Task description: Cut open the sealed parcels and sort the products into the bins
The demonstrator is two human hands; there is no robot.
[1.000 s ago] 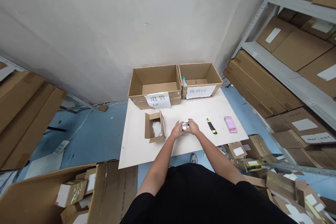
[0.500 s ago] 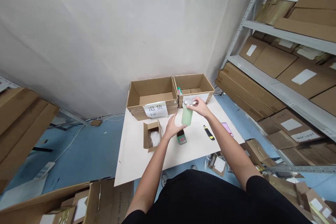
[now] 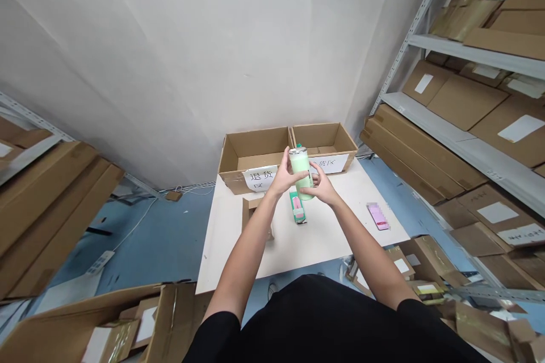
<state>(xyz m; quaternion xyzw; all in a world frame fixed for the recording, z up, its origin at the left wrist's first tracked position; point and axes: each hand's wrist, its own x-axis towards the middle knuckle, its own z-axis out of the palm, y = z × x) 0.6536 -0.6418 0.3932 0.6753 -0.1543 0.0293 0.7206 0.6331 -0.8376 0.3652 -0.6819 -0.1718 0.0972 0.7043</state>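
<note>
Both my hands hold a pale green cylindrical bottle point(image 3: 300, 170) with a silver cap upright above the white table point(image 3: 323, 238). My left hand point(image 3: 284, 177) wraps its left side and my right hand point(image 3: 321, 188) grips its lower right side. Below the bottle a small green and pink carton point(image 3: 297, 207) lies on the table. A small open cardboard box point(image 3: 251, 210) sits behind my left forearm, partly hidden.
Two large open cardboard boxes point(image 3: 255, 154) point(image 3: 327, 142) with paper labels stand at the table's far edge. A pink item point(image 3: 377, 216) lies at the right. Shelving with cartons point(image 3: 460, 102) rises on the right; more cartons point(image 3: 51, 193) are stacked left and on the floor.
The green bottle was drawn up out of its small carton by my right hand, then raised higher. My left hand has joined it on the bottle. The carton now lies flat.
</note>
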